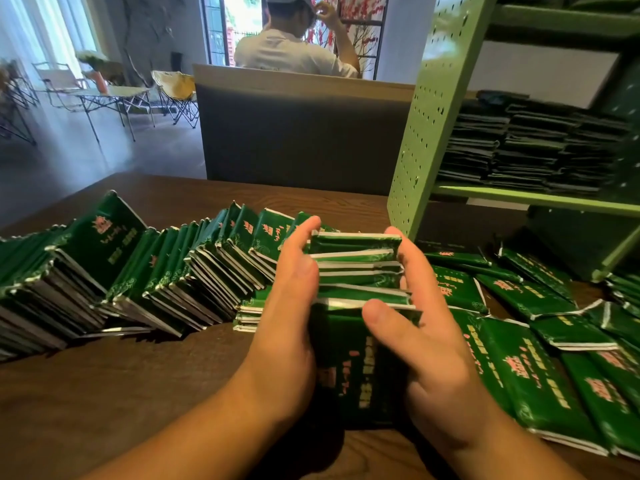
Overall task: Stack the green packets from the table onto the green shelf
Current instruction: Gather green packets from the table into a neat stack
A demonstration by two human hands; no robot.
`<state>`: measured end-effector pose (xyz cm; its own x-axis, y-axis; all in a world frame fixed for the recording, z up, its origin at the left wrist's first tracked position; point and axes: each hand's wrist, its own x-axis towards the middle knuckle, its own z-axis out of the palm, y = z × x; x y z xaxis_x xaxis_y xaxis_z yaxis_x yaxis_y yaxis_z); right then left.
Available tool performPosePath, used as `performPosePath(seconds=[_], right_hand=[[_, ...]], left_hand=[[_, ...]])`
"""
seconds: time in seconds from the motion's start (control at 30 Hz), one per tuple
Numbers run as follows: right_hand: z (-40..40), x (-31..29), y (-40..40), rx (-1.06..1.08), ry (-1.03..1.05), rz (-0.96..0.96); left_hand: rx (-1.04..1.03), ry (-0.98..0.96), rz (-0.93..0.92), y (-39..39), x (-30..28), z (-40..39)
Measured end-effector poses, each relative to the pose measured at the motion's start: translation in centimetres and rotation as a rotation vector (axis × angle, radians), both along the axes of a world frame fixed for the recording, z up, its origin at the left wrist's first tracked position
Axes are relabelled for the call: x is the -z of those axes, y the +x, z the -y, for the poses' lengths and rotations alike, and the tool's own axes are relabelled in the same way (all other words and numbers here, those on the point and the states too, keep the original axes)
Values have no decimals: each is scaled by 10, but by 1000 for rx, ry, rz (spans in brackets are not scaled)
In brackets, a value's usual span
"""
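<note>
Printing in pink and pale yellow is carried on each dark green packet, but no word can be read. A bundle of green packets [360,271] is held on edge above the wooden table [104,393], pressed between the left hand [291,306] and the right hand [426,327]; the fingers are nearly straight against its sides, and the right thumb lies over its near face. The wrappers are glossy foil, flat and rectangular, with crimped silver-white ends. A leaning row of packets [138,271] lies to the left and loose packets [536,358] to the right. Stacked packets [526,147] rest on the perforated green metal shelf [426,133].
</note>
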<state>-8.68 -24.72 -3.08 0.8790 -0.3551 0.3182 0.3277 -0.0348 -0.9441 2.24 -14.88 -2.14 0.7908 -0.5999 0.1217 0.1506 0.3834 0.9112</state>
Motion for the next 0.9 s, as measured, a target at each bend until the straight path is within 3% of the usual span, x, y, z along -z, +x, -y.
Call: performPosePath(seconds=[0.17,0.23,0.33,0.4,0.73,0.9], right_hand=[[-7,1,-7,-45,-15,59],[-7,-1,-8,-59,-86,91],[1,-4,-4,6,-124,107],[4,-3,-1,21,-169,104],[-1,1,1,55,-193,80],[-6,3,2,53,-165,97]], left_hand=[[-79,9,352,9,10,-8],[-1,-99,269,2,-10,-7],[-166,-26,453,-10,4,-9],[-134,-49,619,-10,12,-17],[41,-16,400,-8,11,-14],[43,-15,426,1,10,-8]])
